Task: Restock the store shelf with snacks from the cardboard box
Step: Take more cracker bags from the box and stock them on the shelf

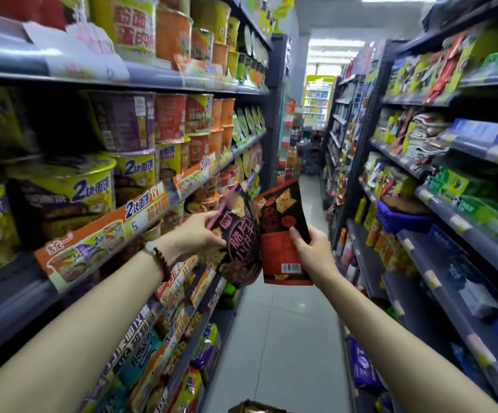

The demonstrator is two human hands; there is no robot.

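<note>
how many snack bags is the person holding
2: a dark bag in the left hand, a red bag in the right hand. More may be hidden behind.

Glossy plastic snack bags (283,231), matt metal shelves (9,296), smooth tiled floor (286,338)

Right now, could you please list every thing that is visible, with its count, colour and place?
Snack bags: two, dark with cracker pictures; pink-trimmed bag in the left hand, red bag in the right, mid-aisle.
Instant noodle bowls: many, yellow, orange, red and purple; left shelves.
Orange price strip: one, left shelf edge.
Packets: many, mixed colours; right shelves.
Bottles: several, yellow and orange; lower right shelf.
Floor: light tiles, between the shelves.
Dark object: one, bottom edge; cannot tell what it is.
Bead bracelet: one, dark brown, left wrist.
Left hand: grips the pink-trimmed bag.
Right hand: grips the red bag.
</note>
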